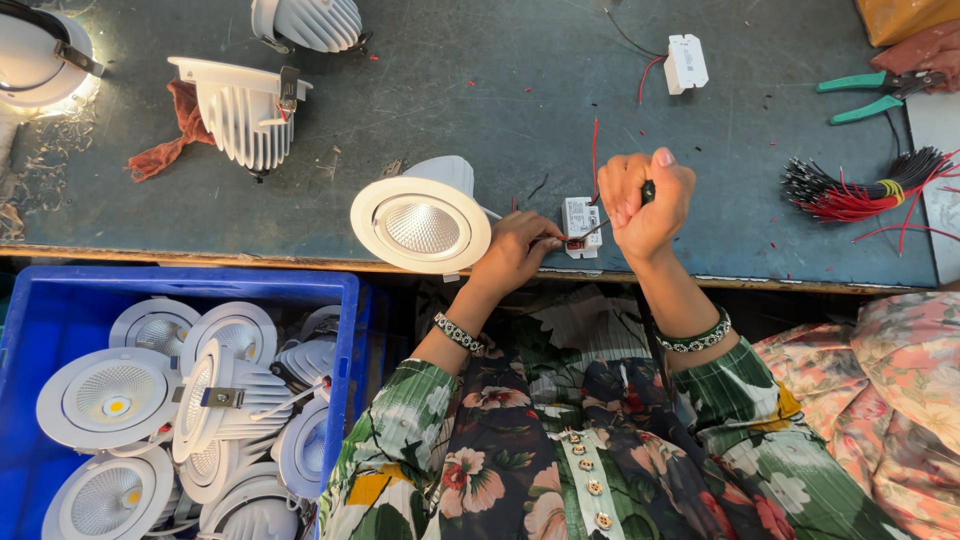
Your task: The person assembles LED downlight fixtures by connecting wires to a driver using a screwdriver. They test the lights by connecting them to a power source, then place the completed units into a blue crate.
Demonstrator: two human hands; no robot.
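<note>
At the dark tabletop's (480,90) front edge, the right hand (648,200) is gripping a black-handled screwdriver (612,222) in closed fingers, while the left hand's (515,250) fingers are pinching a red wire (574,243) against a small white plastic driver box (581,226).

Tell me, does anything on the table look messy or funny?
Yes. A reddish rag lies crumpled under a tipped-over white lamp, and loose red and black wire bits are scattered over the dark table.
</note>
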